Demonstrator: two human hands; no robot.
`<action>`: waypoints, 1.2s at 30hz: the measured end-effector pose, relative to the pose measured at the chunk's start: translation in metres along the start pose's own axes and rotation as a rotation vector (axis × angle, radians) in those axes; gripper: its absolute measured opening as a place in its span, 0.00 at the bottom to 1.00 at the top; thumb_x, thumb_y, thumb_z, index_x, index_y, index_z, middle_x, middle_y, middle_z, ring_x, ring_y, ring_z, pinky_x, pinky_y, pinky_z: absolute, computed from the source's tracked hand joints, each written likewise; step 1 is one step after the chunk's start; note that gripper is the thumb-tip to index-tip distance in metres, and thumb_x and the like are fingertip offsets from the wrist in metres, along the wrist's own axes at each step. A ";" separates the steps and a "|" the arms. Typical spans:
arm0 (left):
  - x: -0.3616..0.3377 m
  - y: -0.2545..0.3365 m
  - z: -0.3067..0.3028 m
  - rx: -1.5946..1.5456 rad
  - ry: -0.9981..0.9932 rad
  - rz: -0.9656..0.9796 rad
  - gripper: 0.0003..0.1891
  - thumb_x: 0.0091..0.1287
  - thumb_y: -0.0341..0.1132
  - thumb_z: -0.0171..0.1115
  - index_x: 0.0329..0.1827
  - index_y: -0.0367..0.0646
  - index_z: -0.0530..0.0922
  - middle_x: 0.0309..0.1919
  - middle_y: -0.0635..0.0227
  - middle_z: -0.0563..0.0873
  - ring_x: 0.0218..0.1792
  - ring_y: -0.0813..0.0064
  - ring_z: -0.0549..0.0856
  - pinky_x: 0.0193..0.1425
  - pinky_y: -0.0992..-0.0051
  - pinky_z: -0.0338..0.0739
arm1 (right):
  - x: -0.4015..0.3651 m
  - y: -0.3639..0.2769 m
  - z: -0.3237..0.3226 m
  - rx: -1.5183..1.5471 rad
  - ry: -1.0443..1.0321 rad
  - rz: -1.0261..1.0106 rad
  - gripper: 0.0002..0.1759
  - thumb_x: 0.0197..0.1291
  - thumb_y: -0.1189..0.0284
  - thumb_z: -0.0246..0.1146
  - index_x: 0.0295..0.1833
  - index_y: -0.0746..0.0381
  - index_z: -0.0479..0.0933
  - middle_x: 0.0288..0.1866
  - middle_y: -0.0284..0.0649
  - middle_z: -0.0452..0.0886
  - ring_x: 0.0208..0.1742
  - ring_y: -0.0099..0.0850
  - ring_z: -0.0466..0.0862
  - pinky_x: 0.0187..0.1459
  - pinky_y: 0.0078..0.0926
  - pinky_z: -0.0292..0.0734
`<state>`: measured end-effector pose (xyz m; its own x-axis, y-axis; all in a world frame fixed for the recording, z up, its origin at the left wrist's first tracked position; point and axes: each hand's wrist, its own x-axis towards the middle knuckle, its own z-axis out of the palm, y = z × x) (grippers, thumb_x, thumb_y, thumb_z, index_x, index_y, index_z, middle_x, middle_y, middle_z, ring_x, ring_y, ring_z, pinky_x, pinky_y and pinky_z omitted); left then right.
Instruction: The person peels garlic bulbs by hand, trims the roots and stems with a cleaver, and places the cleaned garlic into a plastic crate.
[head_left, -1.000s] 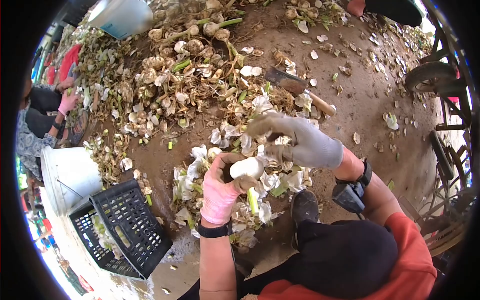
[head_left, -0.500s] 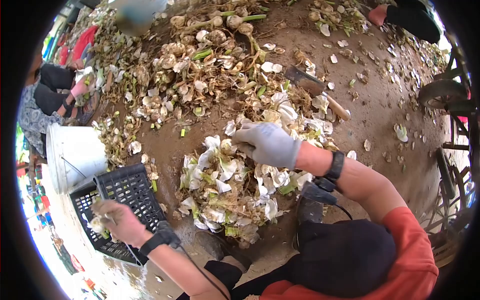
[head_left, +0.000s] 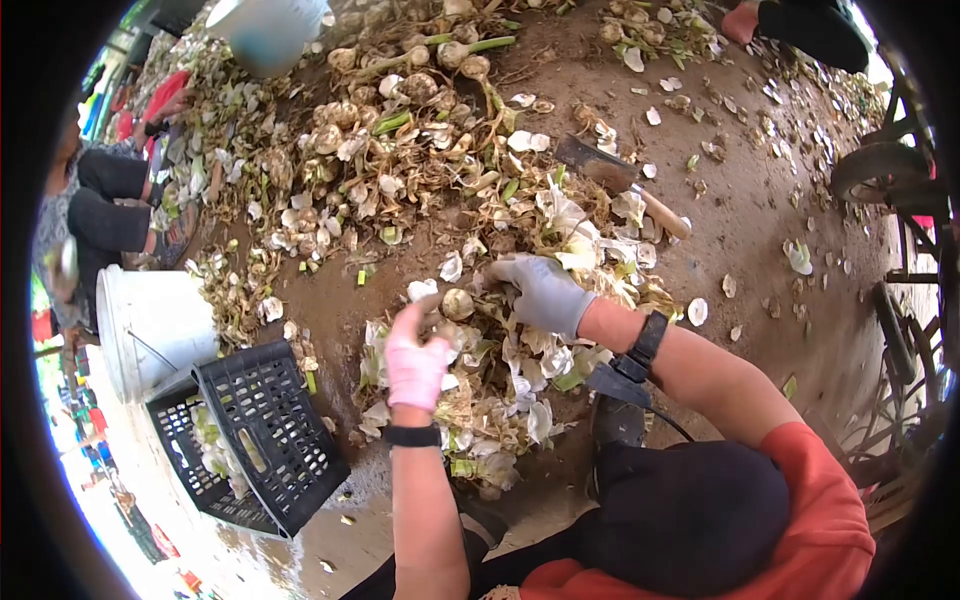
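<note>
My left hand (head_left: 415,365), in a pink glove with dirt-darkened fingers, is over the heap of garlic skins (head_left: 490,440). Its thumb and fingers are apart, just beside a round garlic bulb (head_left: 457,305). On the other side of that bulb is my right hand (head_left: 545,292), in a grey glove, its fingers bent down into the skins and stalks. Whatever those fingertips grip is hidden. Ahead lies a large pile of untrimmed garlic (head_left: 350,130) with roots and stalks. A blade with a wooden handle (head_left: 662,212) rests on the ground to its right.
At left, a tilted black crate (head_left: 270,440) holds some pale garlic, beside a white bucket (head_left: 160,315). Another bucket (head_left: 268,35) stands at the top. A co-worker (head_left: 110,200) sits at far left; another person's leg (head_left: 815,35) shows top right. Wheeled metal frame (head_left: 890,180) at right.
My left hand has left the crate, where it had a pale garlic bulb, and come right to the heap, empty. My right hand has shifted slightly right, away from the round bulb.
</note>
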<state>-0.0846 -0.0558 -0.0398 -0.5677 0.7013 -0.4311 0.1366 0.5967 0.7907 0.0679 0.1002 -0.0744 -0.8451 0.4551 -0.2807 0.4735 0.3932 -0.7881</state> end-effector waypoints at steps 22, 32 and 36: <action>-0.023 0.050 0.057 -0.311 0.066 0.293 0.30 0.46 0.22 0.73 0.56 0.40 0.77 0.50 0.63 0.78 0.53 0.67 0.78 0.63 0.68 0.72 | -0.047 -0.036 -0.049 0.912 0.069 0.112 0.17 0.66 0.71 0.65 0.58 0.66 0.77 0.50 0.37 0.84 0.51 0.22 0.80 0.54 0.25 0.77; -0.032 0.070 0.057 -0.021 0.217 0.520 0.27 0.41 0.24 0.74 0.50 0.42 0.81 0.46 0.63 0.81 0.49 0.62 0.81 0.56 0.67 0.75 | -0.055 -0.051 -0.054 1.103 0.082 0.039 0.14 0.66 0.71 0.66 0.53 0.67 0.78 0.45 0.32 0.83 0.48 0.19 0.79 0.52 0.22 0.77; -0.033 0.074 0.052 0.047 0.210 0.553 0.26 0.43 0.22 0.76 0.49 0.39 0.80 0.46 0.66 0.79 0.45 0.72 0.82 0.54 0.73 0.77 | -0.058 -0.042 -0.054 0.933 0.093 -0.037 0.16 0.68 0.70 0.64 0.57 0.67 0.77 0.47 0.33 0.83 0.49 0.19 0.80 0.53 0.21 0.77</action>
<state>-0.0135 -0.0139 0.0103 -0.5498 0.8237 0.1385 0.4909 0.1845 0.8515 0.1101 0.1001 0.0046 -0.8133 0.5331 -0.2333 0.0218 -0.3728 -0.9277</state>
